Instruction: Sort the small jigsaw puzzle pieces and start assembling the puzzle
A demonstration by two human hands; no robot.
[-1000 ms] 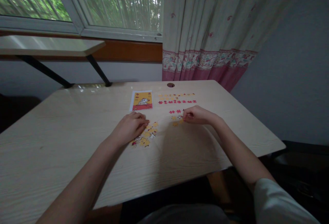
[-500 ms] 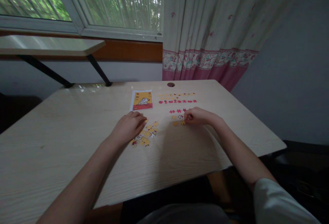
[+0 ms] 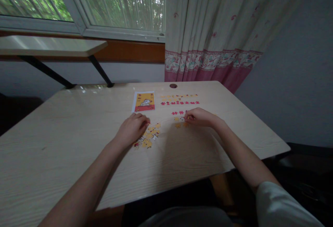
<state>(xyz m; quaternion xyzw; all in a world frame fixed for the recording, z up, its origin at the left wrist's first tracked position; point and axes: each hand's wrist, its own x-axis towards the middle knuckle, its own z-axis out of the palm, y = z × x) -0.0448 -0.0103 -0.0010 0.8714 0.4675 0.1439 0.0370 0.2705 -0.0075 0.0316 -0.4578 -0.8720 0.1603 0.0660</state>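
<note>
My left hand (image 3: pixel 133 127) rests on the light wooden table (image 3: pixel 78 143), fingers curled, at the left edge of a loose heap of yellow puzzle pieces (image 3: pixel 150 136). My right hand (image 3: pixel 201 116) lies further right with its fingertips pinched together over a small cluster of yellow and red pieces (image 3: pixel 180 119); what they pinch is too small to name. Beyond the hands, sorted rows of yellow and red pieces (image 3: pixel 179 99) lie flat. A yellow and red reference picture card (image 3: pixel 144 101) lies to the left of those rows.
A round cable hole (image 3: pixel 173 85) sits near the table's far edge. Behind it hang a flowered curtain (image 3: pixel 208 29) and a window (image 3: pixel 104 1). A second tabletop on black legs (image 3: pixel 49 46) stands at the back left. The table's right edge (image 3: pixel 270 129) drops off near my right arm.
My right hand shifted slightly left and down onto the small cluster. My left hand stayed almost still by the heap.
</note>
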